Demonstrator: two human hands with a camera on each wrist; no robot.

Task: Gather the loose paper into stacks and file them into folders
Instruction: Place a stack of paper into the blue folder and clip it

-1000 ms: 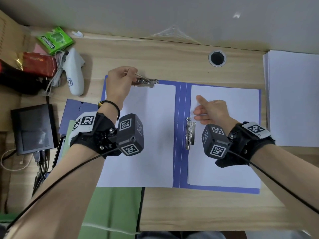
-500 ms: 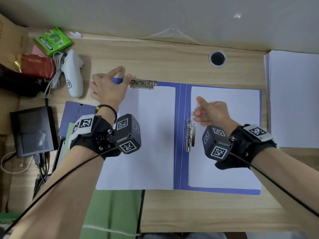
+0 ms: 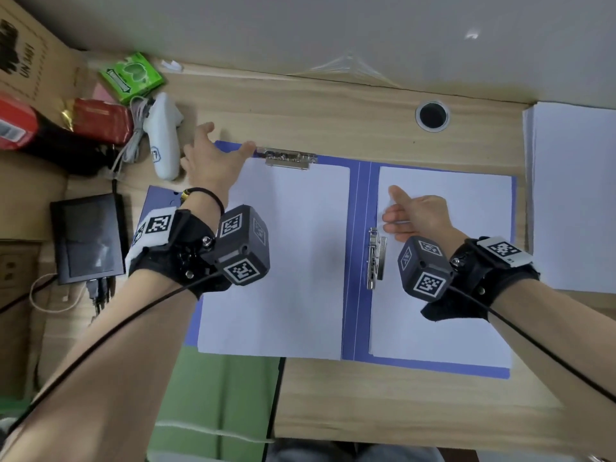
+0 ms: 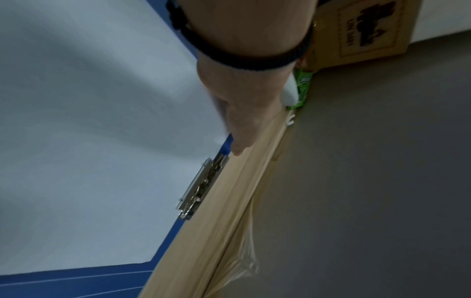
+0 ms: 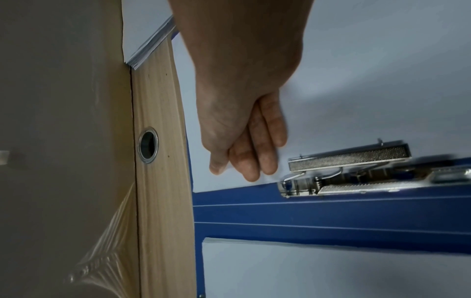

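Note:
A blue folder (image 3: 358,261) lies open on the desk. A white paper stack (image 3: 283,261) fills its left half, its top edge under the flat metal top clip (image 3: 290,158). My left hand (image 3: 210,158) is open at the folder's top left corner, fingers spread, thumb (image 4: 239,141) touching the folder edge just left of the clip (image 4: 201,187). A second stack (image 3: 466,311) lies on the right half beside the side clip (image 3: 376,258). My right hand (image 3: 416,215) rests flat on it, its straight fingers (image 5: 254,153) close to that clip (image 5: 349,161).
A thick pile of loose white paper (image 3: 573,195) sits at the desk's right edge. Left of the folder lie a white controller (image 3: 163,138), a green box (image 3: 131,76), a red packet (image 3: 100,120), a black device (image 3: 88,238) and another blue folder (image 3: 156,201). A cable hole (image 3: 432,115) lies behind.
My left hand let go of the top clip, which now lies flat, then opened and slid left to the folder's corner. The right hand stayed on the right stack.

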